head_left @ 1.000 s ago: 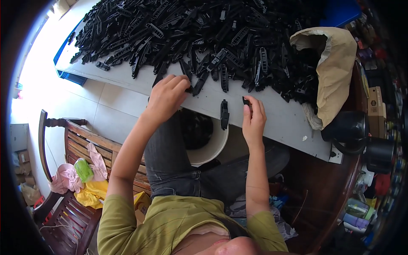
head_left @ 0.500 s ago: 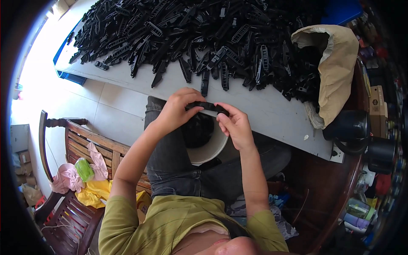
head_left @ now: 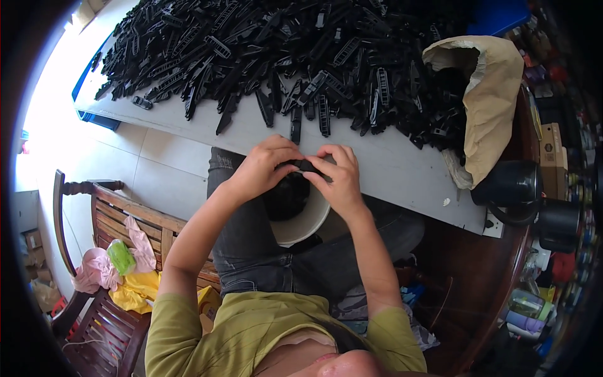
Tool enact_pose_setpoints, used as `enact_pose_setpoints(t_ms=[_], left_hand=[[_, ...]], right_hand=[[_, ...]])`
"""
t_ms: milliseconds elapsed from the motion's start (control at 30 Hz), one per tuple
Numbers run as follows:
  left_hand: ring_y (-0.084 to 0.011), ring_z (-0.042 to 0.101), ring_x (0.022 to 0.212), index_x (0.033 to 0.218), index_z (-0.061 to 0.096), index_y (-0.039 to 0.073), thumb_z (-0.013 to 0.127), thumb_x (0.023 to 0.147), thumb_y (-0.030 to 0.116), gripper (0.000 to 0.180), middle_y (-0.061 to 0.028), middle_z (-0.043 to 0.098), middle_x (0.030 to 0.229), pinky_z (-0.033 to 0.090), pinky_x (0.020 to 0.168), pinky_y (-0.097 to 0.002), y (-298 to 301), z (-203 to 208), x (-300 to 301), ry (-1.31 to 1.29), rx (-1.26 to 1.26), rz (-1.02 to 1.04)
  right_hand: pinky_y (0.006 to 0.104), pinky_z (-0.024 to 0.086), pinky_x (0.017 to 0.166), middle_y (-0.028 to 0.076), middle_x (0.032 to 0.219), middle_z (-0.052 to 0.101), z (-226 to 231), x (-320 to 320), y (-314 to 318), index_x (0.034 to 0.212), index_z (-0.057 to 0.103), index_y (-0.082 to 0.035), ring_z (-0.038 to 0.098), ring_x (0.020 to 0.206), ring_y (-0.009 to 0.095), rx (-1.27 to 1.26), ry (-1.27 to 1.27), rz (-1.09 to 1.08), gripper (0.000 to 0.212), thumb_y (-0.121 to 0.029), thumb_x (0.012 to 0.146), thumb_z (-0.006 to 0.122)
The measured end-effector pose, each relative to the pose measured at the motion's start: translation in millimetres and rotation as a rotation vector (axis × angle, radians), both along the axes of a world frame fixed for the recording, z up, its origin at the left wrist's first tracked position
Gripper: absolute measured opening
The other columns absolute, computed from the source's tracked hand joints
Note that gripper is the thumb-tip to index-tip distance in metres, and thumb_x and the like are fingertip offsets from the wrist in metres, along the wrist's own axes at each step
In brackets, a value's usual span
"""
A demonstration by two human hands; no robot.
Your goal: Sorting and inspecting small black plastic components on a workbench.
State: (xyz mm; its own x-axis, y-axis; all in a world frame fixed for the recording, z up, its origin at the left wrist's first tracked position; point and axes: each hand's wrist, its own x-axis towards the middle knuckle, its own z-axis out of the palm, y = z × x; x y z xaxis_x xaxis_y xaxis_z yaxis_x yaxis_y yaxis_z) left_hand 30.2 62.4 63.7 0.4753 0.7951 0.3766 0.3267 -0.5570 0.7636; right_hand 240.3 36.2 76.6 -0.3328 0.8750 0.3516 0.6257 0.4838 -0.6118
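Between the fingertips of both hands is a small black plastic part (head_left: 304, 166), mostly covered by the fingers, so its full shape is hidden. My left hand (head_left: 269, 163) pinches its left end. From the other side my right hand (head_left: 338, 176) grips it with thumb and fingers, close against the left. Below the hands, between my legs, stands a white bucket (head_left: 317, 227) with dark contents. Just past my fingers, a large heap of black plastic parts (head_left: 251, 53) covers the far side of the grey table (head_left: 402, 169); some are long and ladder-like.
A tan sack (head_left: 499, 107) lies open at the table's right, with black parts at its mouth. Beside it are a black mug-like container (head_left: 509, 182) and a cardboard box (head_left: 553, 160). Leftward, a wooden bench (head_left: 125, 210) holds pink and yellow cloths and a green packet (head_left: 120, 256).
My right hand has moved left, up against the left hand, and its fingers now cover more of the black part. The whole view has shifted slightly.
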Motion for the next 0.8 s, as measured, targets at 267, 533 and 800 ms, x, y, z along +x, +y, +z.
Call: enact_pose_setpoints(t_ms=[267, 533, 800], left_hand=[[-0.0335, 0.058, 0.083, 0.107, 0.062, 0.004, 0.067, 0.083, 0.009, 0.025, -0.0123, 0.057, 0.092, 0.048, 0.073, -0.0399, -4.0, 31.6, 3.5, 0.201, 0.030, 0.157], [-0.0302, 0.057, 0.080, 0.105, 0.057, 0.006, 0.068, 0.080, 0.009, 0.027, -0.0104, 0.055, 0.092, 0.048, 0.069, -0.0399, -2.6, 10.4, 3.5, 0.289, 0.221, 0.240], [-0.0314, 0.057, 0.083, 0.102, 0.057, 0.005, 0.067, 0.079, 0.003, 0.025, -0.0115, 0.055, 0.090, 0.048, 0.072, -0.0403, -1.9, 18.7, 12.2, 0.333, 0.098, 0.290]], right_hand=[[0.0303, 0.050, 0.071, 0.011, 0.103, 0.058, -12.2, 140.6, 28.1, 0.108, 0.063, -0.004, 0.060, 0.082, 0.021, 0.288, -0.188, -0.793, 0.025, -0.003, 0.083, 0.065], [0.0298, 0.049, 0.067, 0.008, 0.094, 0.061, -14.7, 115.4, 22.4, 0.110, 0.058, -0.004, 0.058, 0.073, 0.019, 0.206, -0.273, -0.591, 0.025, -0.004, 0.086, 0.064], [0.0199, 0.040, 0.060, 0.001, 0.094, 0.056, -2.4, 53.7, -4.2, 0.126, 0.053, -0.003, 0.051, 0.071, 0.008, -0.499, 1.198, -0.351, 0.030, -0.016, 0.099, 0.050]])
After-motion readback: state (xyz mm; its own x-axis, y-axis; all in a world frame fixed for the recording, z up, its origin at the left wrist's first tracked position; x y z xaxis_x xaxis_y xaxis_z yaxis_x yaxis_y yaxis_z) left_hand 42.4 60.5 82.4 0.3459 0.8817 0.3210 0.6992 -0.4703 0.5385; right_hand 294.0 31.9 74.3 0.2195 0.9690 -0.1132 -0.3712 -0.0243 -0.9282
